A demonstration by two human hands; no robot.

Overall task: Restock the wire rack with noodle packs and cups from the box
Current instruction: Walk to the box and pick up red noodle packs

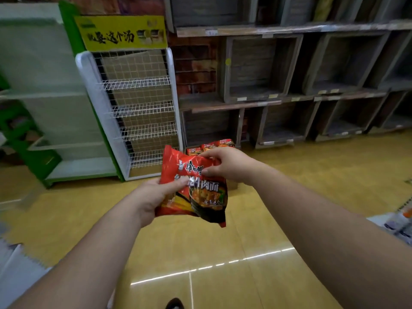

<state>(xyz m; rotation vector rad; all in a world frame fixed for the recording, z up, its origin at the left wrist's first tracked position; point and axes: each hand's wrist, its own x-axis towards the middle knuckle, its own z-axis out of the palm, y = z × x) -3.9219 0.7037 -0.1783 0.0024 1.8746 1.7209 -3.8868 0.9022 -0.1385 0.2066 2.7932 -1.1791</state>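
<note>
Red noodle pack (194,186); white wire rack (138,110); yellow floor (289,186).

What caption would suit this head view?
Both hands, left and right, hold a red noodle pack before the white wire rack.

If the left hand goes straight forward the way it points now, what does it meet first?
Probably the lower shelves of the white wire rack. The left hand, holding the noodle pack, points up-right towards it, though depth is unclear.

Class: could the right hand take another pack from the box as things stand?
Probably not yet. The right hand pinches the noodle pack, also held by the left hand; the box sits beyond, partly hidden behind them.
</note>
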